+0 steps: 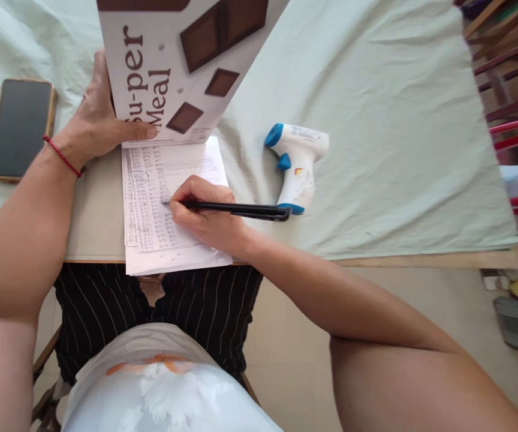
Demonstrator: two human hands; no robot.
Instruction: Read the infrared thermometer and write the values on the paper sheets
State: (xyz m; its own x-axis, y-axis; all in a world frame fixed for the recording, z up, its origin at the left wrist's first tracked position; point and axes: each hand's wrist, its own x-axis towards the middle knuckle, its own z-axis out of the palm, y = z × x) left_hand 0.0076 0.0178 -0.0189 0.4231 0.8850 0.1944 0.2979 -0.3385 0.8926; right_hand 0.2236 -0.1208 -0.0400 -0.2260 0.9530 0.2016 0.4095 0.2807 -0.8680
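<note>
- Holding a black pen (241, 209) pinched narrowly in the right hand (211, 213), tip at the handwritten sheets (151, 210), left of centre in the frame.
- Judging by the dense columns, well filled on the left and middle; only a few marks on the lowest margin; amount left impossible to tell.
- With the sheets partly under the right hand and just below the left hand (101, 120).
- Gripping a printed "Su-per Meal" panel (151, 78) in the left hand, upper left, thumb across its front.
- Farther out, an infrared thermometer (303, 159) right of centre, a smartphone (21, 129) at far left.
</note>
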